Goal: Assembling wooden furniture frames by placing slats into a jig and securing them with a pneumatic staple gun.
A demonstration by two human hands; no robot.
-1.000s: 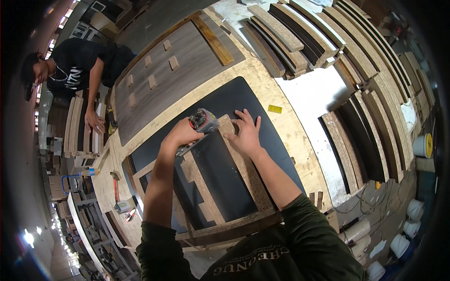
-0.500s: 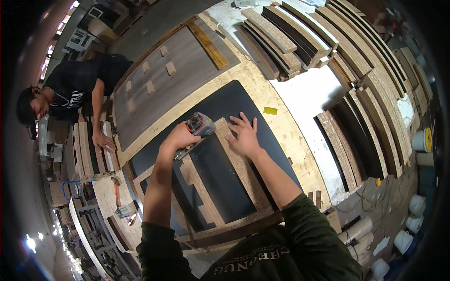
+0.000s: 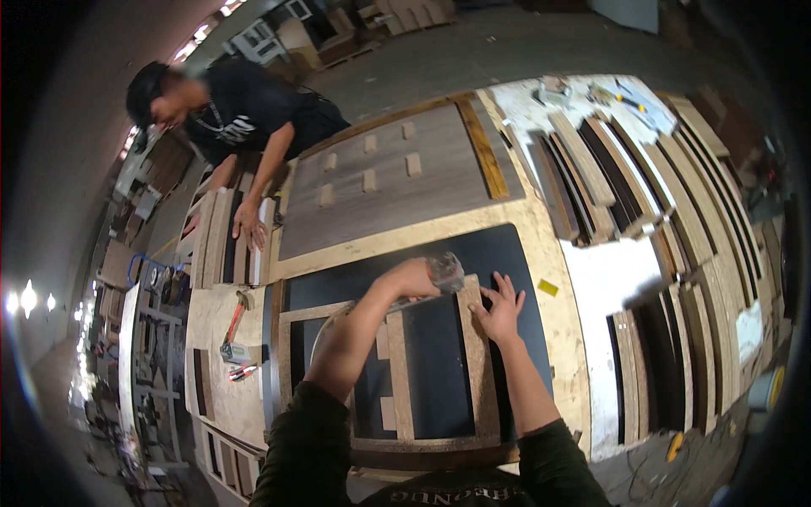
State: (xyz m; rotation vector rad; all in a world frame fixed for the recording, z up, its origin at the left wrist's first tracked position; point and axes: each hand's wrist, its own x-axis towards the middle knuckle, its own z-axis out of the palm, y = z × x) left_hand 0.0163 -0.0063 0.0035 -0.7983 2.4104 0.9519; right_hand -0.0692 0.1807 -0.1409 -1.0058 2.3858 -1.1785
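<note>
My left hand (image 3: 410, 279) is wrapped round a grey and red nail gun (image 3: 445, 272), slightly blurred. The tool's head is beside the far end of a particleboard strip (image 3: 480, 363). My right hand (image 3: 500, 313) is on that strip's right side, fingers spread and thumb against its edge. The strip belongs to a frame lying on a dark panel (image 3: 439, 334). Left of it runs another strip (image 3: 398, 372), with small blocks beside it. My left forearm hides part of the frame.
A grey panel (image 3: 338, 224) with small wood blocks lies beyond. At the left, a co-worker's hand (image 3: 249, 224) touches stacked strips (image 3: 215, 241). A hammer (image 3: 236, 325) is near the left edge. Curved strips (image 3: 718, 321) are stacked at right, past a yellow card (image 3: 548, 288).
The whole view has shifted, showing the scene farther right and lower. The nail gun stays in my left hand at the strip's far end; my right hand remains beside it. The co-worker leans over the stacked strips.
</note>
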